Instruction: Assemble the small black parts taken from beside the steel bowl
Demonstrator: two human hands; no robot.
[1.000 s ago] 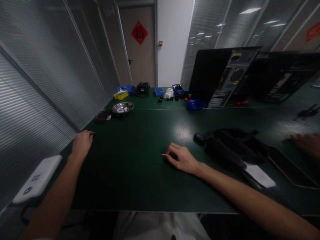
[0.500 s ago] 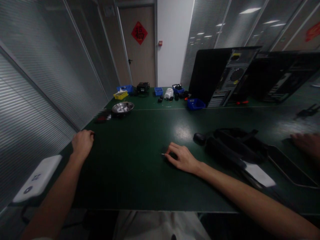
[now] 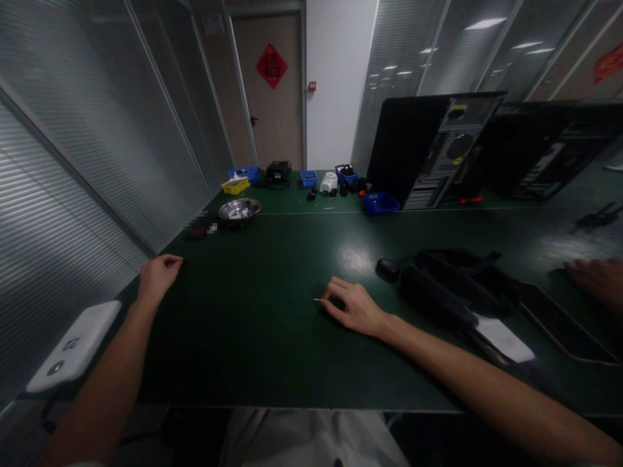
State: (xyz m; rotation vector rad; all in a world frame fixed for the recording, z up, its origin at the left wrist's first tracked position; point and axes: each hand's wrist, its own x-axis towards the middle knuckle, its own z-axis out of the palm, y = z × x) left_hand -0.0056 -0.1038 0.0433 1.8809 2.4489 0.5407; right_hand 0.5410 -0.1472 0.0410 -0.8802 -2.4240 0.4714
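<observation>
Dim green desk [image 3: 253, 324]: our left hand [image 3: 156, 277] at its left edge has loosened from a fist, pinching something tiny (unclear); our right hand [image 3: 357, 308] still grips a small tool [image 3: 325, 301] mid-desk.

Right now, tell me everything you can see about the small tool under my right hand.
The small tool is mostly hidden by the right hand, whose fingers curl over a dark body, perhaps a handle. Only a thin, pale, metallic-looking tip pokes out to the left, lying roughly flat and pointing left across the green table. It rests on the table surface near its middle, apart from the black bag to the right. Its exact kind cannot be told in this dim view.
</observation>
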